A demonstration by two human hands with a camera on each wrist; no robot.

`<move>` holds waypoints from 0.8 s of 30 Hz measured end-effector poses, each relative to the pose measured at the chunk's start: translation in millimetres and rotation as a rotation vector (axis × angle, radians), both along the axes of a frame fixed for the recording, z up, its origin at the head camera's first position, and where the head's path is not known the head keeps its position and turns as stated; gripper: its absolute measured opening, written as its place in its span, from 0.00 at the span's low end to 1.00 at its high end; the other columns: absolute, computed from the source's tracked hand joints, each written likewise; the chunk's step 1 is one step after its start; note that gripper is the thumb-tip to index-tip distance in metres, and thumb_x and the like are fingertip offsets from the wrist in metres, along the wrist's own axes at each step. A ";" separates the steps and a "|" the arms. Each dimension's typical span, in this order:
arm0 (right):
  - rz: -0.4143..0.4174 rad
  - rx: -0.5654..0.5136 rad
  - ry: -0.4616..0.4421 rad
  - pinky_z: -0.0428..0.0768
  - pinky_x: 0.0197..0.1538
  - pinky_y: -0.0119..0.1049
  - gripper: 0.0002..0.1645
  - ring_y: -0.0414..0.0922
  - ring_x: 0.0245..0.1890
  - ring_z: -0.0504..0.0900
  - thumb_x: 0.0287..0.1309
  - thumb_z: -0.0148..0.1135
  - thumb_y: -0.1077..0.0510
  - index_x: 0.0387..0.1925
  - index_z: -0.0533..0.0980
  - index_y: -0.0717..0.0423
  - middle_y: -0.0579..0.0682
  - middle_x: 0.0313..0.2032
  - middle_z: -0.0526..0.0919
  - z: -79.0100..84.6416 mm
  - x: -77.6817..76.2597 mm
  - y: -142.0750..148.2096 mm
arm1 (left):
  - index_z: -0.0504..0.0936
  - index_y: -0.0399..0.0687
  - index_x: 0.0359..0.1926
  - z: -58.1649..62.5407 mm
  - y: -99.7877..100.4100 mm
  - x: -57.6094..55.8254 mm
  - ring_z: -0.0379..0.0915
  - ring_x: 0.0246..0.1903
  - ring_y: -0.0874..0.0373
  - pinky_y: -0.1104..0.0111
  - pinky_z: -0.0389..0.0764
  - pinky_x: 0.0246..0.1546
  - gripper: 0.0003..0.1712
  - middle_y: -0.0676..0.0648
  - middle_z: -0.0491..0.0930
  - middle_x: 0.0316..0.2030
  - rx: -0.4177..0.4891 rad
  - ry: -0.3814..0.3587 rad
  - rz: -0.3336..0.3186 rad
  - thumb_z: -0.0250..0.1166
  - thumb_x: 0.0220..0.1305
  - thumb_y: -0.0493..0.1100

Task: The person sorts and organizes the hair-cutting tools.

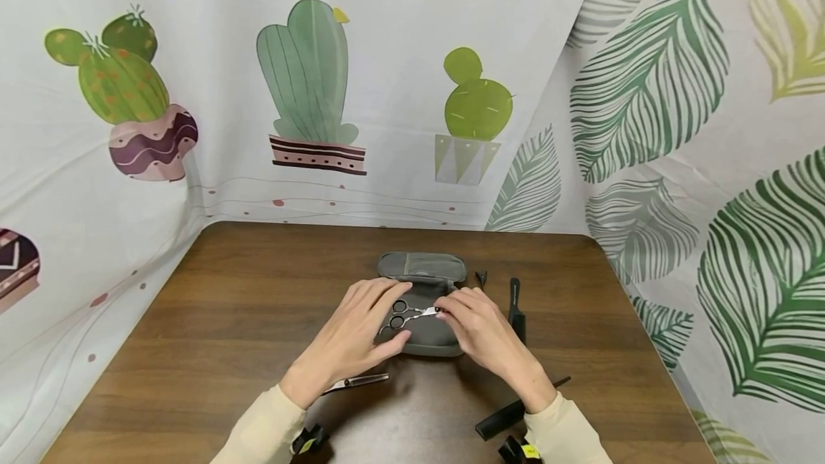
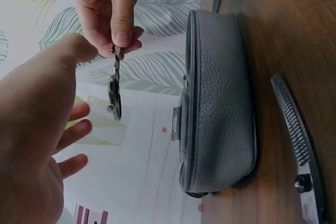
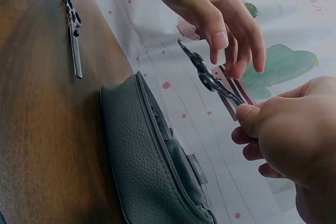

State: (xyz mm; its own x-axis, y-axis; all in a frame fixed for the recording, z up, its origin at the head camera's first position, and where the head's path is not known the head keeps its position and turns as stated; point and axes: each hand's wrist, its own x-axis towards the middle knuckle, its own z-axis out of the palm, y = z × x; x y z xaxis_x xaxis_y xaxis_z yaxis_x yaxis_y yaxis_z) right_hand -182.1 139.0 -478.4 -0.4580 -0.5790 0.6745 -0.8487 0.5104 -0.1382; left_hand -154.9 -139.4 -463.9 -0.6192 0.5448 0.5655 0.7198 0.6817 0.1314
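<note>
A pair of haircutting scissors [image 1: 422,313] is held above an open grey zip case [image 1: 433,350]. My right hand [image 1: 478,326] pinches the scissors by the blade end, thumb against fingers, with the finger rings pointing left. Beside those rings is my left hand [image 1: 348,331], its fingers spread and apart from the scissors in the right wrist view. On the table, left of the case and partly behind my left wrist, lie thinning scissors [image 3: 74,35] with a toothed blade. The blade tips are hidden by my right fingers.
A black comb [image 1: 517,317] lies right of the case, and a small black clip [image 1: 481,278] lies by its lid. Another black comb [image 1: 501,420] is partly under my right wrist. Behind the brown table [image 1: 258,271] hangs a printed cloth [image 1: 399,92].
</note>
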 end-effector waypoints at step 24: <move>-0.092 -0.136 -0.407 0.86 0.40 0.32 0.06 0.39 0.37 0.88 0.75 0.73 0.63 0.49 0.90 0.58 0.51 0.44 0.94 13.0 14.4 -1.5 | 0.82 0.42 0.73 -10.1 -1.2 -5.6 0.82 0.68 0.45 0.51 0.82 0.74 0.34 0.43 0.85 0.67 0.070 0.154 -0.047 0.79 0.70 0.45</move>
State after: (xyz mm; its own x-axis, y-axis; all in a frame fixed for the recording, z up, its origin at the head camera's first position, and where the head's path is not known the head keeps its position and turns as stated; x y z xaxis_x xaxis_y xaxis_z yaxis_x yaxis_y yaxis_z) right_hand -167.8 137.6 -465.3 -0.7481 -0.4415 0.4954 -0.6627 0.5355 -0.5234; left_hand -160.5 -140.5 -474.0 -0.4967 0.5270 0.6896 0.7661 0.6396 0.0630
